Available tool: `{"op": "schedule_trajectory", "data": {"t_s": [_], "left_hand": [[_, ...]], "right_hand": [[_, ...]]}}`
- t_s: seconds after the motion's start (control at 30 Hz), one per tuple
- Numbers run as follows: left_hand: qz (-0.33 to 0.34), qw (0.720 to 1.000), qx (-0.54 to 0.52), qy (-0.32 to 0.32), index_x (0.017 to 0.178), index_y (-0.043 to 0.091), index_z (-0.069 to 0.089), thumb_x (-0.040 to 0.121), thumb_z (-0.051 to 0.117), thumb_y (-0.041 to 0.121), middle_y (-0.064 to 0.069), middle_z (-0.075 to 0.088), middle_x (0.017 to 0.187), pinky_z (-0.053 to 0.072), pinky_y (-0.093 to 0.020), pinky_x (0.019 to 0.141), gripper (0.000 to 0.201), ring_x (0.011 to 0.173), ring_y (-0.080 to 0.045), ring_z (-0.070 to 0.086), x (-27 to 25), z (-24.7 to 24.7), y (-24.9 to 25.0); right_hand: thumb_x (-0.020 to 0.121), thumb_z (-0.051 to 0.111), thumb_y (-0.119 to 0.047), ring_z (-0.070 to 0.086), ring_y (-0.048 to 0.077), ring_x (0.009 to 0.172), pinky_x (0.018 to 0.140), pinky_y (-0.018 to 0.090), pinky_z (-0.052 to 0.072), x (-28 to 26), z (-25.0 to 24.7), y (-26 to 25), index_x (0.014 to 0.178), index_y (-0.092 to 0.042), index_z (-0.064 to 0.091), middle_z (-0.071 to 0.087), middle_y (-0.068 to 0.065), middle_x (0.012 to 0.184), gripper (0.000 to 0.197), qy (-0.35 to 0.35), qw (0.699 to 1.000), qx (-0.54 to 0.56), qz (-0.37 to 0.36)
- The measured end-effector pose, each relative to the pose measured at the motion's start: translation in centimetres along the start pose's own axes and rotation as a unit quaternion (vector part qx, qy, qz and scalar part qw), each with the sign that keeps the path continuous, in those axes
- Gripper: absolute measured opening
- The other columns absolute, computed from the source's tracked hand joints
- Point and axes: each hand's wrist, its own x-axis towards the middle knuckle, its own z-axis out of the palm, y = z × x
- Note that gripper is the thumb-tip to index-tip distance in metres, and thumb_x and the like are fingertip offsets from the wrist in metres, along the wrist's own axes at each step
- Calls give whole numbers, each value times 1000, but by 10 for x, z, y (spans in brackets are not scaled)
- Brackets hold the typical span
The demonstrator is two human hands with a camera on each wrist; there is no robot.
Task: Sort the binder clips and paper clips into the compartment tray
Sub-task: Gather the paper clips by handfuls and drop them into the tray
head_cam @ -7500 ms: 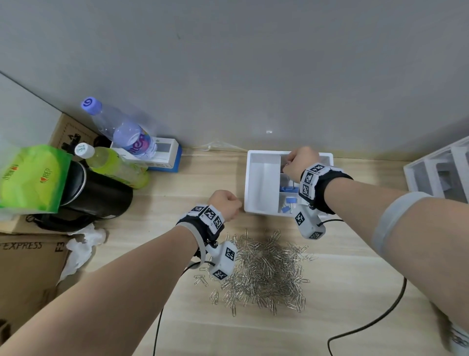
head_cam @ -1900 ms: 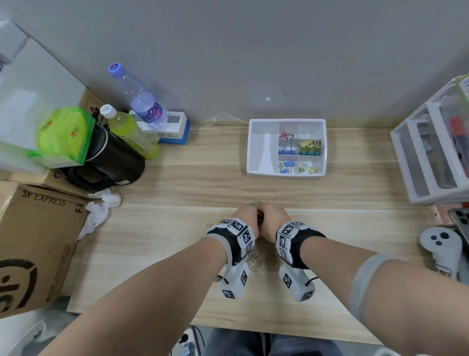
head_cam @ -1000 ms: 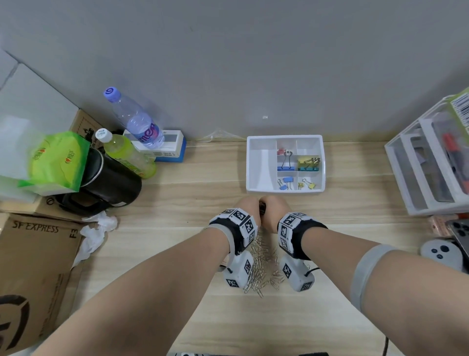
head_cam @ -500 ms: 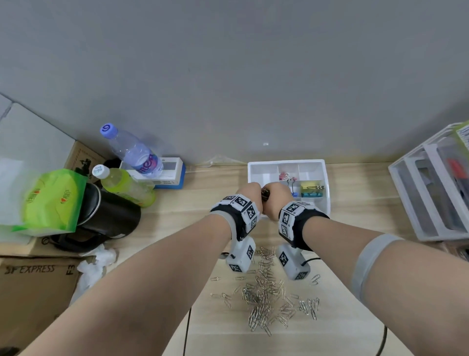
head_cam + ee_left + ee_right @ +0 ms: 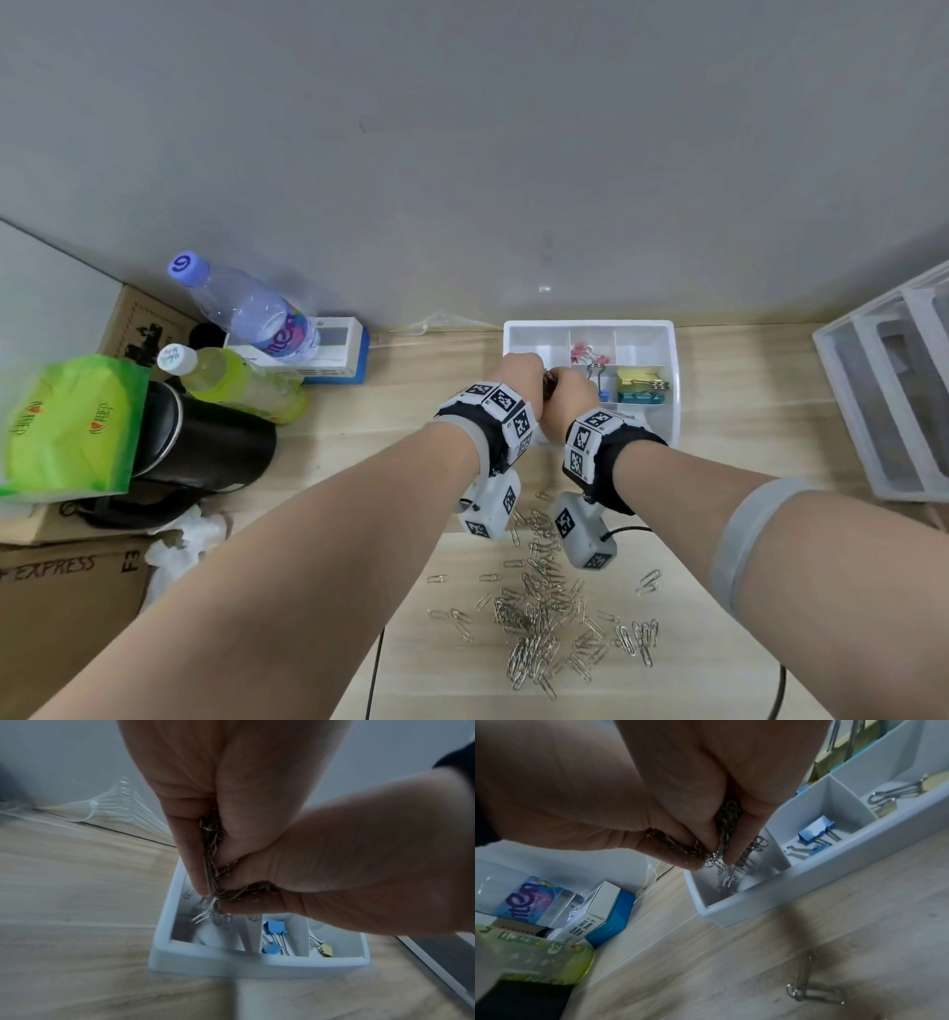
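Both hands are cupped together over the long left compartment of the white compartment tray [image 5: 667,334]. My left hand [image 5: 518,377] and right hand [image 5: 570,393] hold between them a bundle of silver paper clips [image 5: 213,874], and a few clips [image 5: 727,876] are falling into the tray [image 5: 765,892]. Pink, blue, yellow and teal binder clips [image 5: 639,388] lie in the small compartments; two blue binder clips [image 5: 273,929] show in the left wrist view. A loose pile of paper clips [image 5: 544,616] lies on the wooden desk in front of the tray.
Two bottles [image 5: 241,308], a blue and white box [image 5: 334,349], a black kettle [image 5: 200,452] and a green packet [image 5: 67,421] crowd the left. A cardboard box [image 5: 61,591] sits at the near left. A white organiser [image 5: 893,401] stands at the right.
Both hands, pressed together round a scoop of paper clips, have moved from the pile forward to above the tray's left compartment. Clips now drop from them.
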Motion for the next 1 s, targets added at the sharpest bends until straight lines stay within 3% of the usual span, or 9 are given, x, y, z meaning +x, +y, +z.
{"op": "schedule_trajectory", "data": {"t_s": [0.1,0.23,0.33,0.43,0.73,1.0], "left_hand": [[-6,1000,-8,7,101,0,60,91,45,-3,-9,59,84,42,-27,66,19,93,-28,64,1,2,3],[-27,999,-21,3,85,4,55,90,46,-4,-11,63,90,43,-27,65,13,89,-27,63,4,4,5],[-36,999,-38,6,105,-2,59,91,46,-3,-16,65,105,46,-28,69,20,96,-28,64,5,4,7],[-34,999,-30,8,112,-1,57,92,45,-2,-14,64,112,48,-26,73,23,104,-26,64,6,6,12],[-67,996,-60,28,115,1,55,93,50,6,-14,66,111,47,-26,69,23,102,-26,65,5,13,20],[-72,987,-134,52,117,2,57,93,49,4,-15,65,111,54,-34,81,26,101,-29,64,-2,21,16]], "right_hand": [[89,54,-3,58,25,86,73,28,42,2,3,5,101,-7,62,65,9,96,15,-7,1000,9,8],[88,52,-2,58,24,80,70,28,44,3,9,8,99,-7,64,69,9,96,17,3,999,38,17],[87,52,-3,61,25,82,70,29,47,2,10,9,97,-7,63,69,9,94,16,14,999,41,15],[86,52,-4,62,27,85,69,29,45,0,9,14,100,-6,61,69,10,94,17,16,999,34,12],[85,55,-4,65,28,97,82,33,50,-7,5,25,111,-7,64,71,10,105,28,14,998,49,-26],[86,53,-1,65,27,96,77,30,49,-14,3,25,107,-9,67,72,10,103,26,19,999,27,-41]]}}
